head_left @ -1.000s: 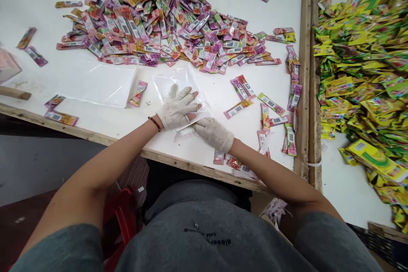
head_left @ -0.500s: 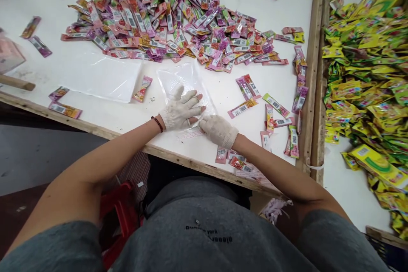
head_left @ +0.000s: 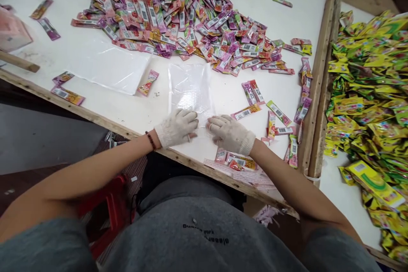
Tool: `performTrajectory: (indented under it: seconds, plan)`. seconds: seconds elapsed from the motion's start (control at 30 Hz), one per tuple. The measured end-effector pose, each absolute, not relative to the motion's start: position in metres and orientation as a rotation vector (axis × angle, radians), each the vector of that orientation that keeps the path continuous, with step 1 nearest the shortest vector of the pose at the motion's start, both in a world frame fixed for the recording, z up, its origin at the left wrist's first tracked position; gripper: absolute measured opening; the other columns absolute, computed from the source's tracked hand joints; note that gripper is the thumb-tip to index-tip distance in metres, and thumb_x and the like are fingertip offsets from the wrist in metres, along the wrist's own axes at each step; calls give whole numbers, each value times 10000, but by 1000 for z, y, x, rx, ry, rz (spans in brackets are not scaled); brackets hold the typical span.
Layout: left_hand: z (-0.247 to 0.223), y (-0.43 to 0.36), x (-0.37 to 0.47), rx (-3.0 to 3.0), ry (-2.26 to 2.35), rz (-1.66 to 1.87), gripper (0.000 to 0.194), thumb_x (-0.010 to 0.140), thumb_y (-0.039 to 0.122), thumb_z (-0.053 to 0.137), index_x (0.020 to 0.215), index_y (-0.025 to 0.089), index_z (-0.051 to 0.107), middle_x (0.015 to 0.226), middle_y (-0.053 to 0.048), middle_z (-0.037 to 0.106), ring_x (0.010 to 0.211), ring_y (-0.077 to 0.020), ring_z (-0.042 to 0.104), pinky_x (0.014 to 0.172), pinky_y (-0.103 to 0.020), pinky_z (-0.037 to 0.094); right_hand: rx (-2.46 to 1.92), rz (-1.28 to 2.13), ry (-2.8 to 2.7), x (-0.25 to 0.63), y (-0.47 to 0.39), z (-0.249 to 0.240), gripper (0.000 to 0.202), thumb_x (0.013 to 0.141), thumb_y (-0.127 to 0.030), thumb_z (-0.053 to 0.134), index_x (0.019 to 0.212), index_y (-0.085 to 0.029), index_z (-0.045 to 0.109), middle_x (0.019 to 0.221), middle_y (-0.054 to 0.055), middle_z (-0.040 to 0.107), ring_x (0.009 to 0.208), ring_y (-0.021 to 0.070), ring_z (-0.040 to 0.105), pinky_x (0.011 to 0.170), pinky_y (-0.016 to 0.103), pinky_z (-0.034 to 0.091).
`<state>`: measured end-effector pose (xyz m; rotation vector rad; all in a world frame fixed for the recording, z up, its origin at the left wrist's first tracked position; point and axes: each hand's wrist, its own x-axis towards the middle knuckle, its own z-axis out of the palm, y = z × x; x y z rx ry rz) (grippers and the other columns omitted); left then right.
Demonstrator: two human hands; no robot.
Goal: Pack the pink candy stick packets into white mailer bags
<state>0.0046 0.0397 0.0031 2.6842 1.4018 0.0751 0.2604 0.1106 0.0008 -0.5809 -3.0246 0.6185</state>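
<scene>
A clear plastic bag [head_left: 189, 87] lies flat on the white table in front of me, its near end between my hands. My left hand [head_left: 179, 127], in a white fingerless glove, rests at the bag's near left corner with fingers close together and loosely bent. My right hand [head_left: 232, 135], gloved alike, lies at the near right corner, fingers stretched toward the left hand. Neither hand visibly grips anything. Just below my right hand are a few candy sachets [head_left: 240, 162] and pink-lined paper strips [head_left: 219, 168].
A large heap of colourful sachets [head_left: 178, 17] spreads across the far table. Left of the bag lies a stack of clear bags [head_left: 108, 66]. A wooden rail [head_left: 321, 76] divides off yellow packets [head_left: 366, 106] at right. Loose sachets [head_left: 279, 112] are scattered near it.
My left hand has moved off the bag's middle to its near edge, fingers drawn together. My right hand has shifted slightly right and its fingers are straighter. A pink-lined strip from under my hands is gone there.
</scene>
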Motion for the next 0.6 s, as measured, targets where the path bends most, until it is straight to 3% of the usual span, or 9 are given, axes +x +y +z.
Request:
performTrajectory:
  seconds: [0.07, 0.17, 0.27, 0.37, 0.53, 0.6]
  plan:
    - [3, 18, 2, 2596, 1480, 97, 313, 935, 438, 660, 1056, 151, 696, 1220, -163, 672, 1172, -322, 614, 1002, -463, 518, -513, 633, -3015, 258, 120, -17, 314, 898, -148, 566, 1181, -159, 702, 1429, 185, 647, 1322, 309, 592, 1132, 513, 450]
    - [3, 1, -10, 2397, 1628, 194, 159, 946, 293, 605, 971, 166, 697, 1146, -128, 694, 1101, -266, 653, 960, -396, 543, -547, 737, -2922, 261, 133, -27, 250, 952, -166, 479, 1057, -195, 704, 1303, 149, 712, 1191, 266, 659, 1067, 453, 494]
    - [6, 9, -24, 2056, 1777, 326, 244, 980, 276, 503, 1019, 182, 724, 1049, -89, 733, 963, -217, 690, 872, -341, 556, -789, 838, -2811, 258, 142, -20, 275, 996, -248, 422, 1037, -197, 688, 1092, 128, 747, 1035, 250, 683, 966, 395, 517]
    - [10, 31, -32, 1698, 1900, 425, 292, 951, 337, 529, 1073, 193, 750, 988, -62, 770, 935, -226, 706, 864, -338, 546, -1157, 901, -2745, 245, 148, -6, 326, 1020, -316, 384, 1020, -175, 677, 969, 120, 739, 918, 242, 676, 858, 348, 515]
    - [11, 56, -30, 1485, 1987, 417, 203, 894, 358, 605, 831, 191, 701, 781, -35, 708, 838, -218, 661, 794, -329, 500, -1527, 808, -2855, 216, 150, 15, 363, 1027, -289, 393, 1149, -156, 708, 1203, 156, 755, 1086, 258, 687, 932, 327, 488]
    - [10, 59, -29, 1495, 2071, 380, 194, 877, 377, 653, 816, 194, 648, 766, -33, 660, 817, -216, 630, 780, -336, 486, -1633, 742, -2934, 205, 147, 21, 382, 1025, -289, 405, 1185, -162, 728, 1255, 167, 749, 1147, 277, 687, 965, 338, 486]
